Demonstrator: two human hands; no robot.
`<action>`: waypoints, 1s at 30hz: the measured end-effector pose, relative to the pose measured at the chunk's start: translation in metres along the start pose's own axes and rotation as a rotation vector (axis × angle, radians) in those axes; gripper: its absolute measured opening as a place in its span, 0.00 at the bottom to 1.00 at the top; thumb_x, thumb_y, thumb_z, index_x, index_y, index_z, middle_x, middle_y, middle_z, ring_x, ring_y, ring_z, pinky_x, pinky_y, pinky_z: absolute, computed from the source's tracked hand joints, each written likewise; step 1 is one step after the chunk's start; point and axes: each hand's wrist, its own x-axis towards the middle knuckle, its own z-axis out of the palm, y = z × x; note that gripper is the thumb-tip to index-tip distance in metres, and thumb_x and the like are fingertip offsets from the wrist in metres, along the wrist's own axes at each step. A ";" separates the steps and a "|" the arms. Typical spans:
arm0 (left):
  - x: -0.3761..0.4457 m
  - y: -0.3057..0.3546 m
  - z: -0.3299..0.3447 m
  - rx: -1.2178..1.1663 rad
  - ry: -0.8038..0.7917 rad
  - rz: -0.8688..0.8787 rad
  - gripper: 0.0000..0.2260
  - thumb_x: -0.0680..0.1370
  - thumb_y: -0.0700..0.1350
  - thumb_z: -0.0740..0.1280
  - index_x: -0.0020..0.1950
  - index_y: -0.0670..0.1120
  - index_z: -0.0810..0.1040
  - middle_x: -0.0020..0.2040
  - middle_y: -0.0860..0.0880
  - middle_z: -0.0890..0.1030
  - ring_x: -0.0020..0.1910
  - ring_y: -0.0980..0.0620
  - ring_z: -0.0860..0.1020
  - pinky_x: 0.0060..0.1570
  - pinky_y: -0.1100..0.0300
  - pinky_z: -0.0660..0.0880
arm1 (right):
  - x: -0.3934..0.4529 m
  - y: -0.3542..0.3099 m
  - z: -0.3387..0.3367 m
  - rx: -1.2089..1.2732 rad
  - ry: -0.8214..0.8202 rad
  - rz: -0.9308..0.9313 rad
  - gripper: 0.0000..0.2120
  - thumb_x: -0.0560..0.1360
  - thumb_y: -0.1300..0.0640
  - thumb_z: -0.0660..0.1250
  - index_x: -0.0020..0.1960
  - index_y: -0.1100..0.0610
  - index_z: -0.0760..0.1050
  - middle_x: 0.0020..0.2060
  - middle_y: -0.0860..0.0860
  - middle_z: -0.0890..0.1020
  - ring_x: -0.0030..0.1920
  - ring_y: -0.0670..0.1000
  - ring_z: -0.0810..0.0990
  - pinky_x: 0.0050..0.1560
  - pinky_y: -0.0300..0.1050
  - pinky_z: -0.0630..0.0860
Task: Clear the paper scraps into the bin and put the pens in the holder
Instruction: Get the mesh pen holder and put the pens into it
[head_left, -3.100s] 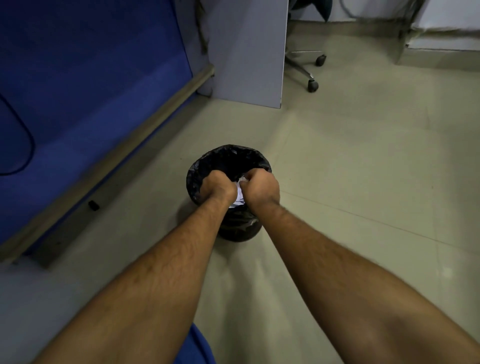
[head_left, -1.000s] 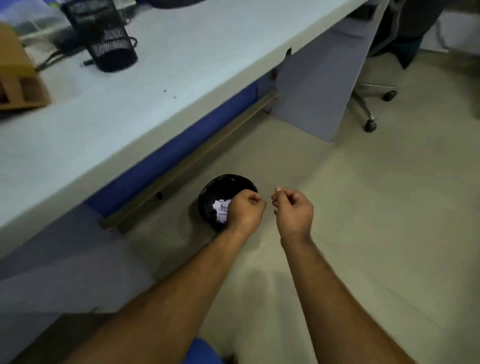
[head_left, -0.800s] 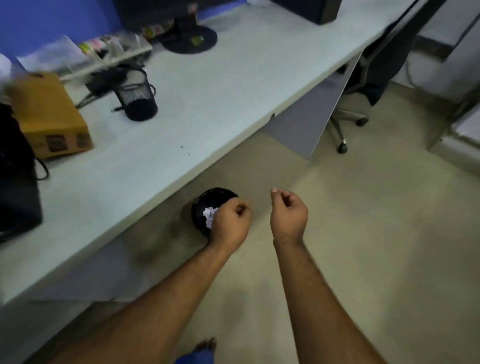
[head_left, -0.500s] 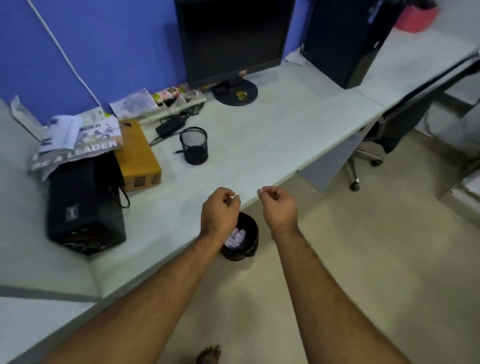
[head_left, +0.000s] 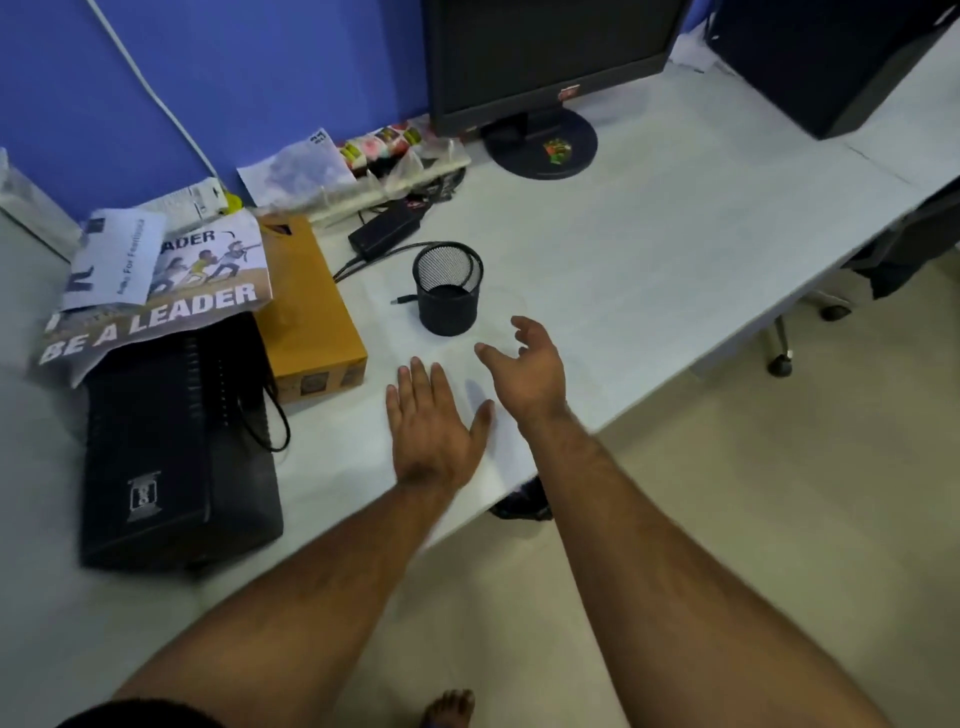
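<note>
Black mesh holder (head_left: 449, 289) upright, mouth up, left hand (head_left: 434, 426) flat, right hand (head_left: 530, 371) open, both empty

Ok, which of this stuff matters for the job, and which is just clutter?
Job:
mesh pen holder
bin, mostly hidden under the desk edge
left hand and right hand, both holding nothing

Clutter:
monitor
yellow box
black speaker
leaflets
power adapter
</note>
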 end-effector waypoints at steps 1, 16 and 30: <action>-0.002 -0.001 0.000 0.006 0.010 0.005 0.44 0.74 0.71 0.33 0.80 0.42 0.52 0.80 0.41 0.52 0.80 0.42 0.49 0.77 0.45 0.47 | 0.002 0.001 0.005 0.000 -0.005 0.003 0.30 0.72 0.47 0.74 0.70 0.52 0.70 0.66 0.52 0.76 0.66 0.53 0.75 0.66 0.53 0.74; 0.008 -0.003 0.009 0.063 0.013 0.008 0.36 0.80 0.65 0.46 0.79 0.42 0.57 0.78 0.40 0.59 0.78 0.39 0.55 0.77 0.43 0.52 | 0.046 -0.003 0.059 -0.060 -0.025 -0.076 0.50 0.66 0.42 0.78 0.79 0.51 0.54 0.76 0.51 0.66 0.76 0.54 0.65 0.73 0.50 0.69; 0.010 -0.005 0.012 0.076 -0.014 0.028 0.37 0.79 0.66 0.46 0.79 0.42 0.54 0.79 0.39 0.56 0.79 0.38 0.52 0.76 0.42 0.50 | 0.034 -0.018 0.055 0.139 0.090 -0.159 0.39 0.66 0.51 0.81 0.70 0.54 0.66 0.60 0.43 0.75 0.61 0.44 0.75 0.58 0.29 0.73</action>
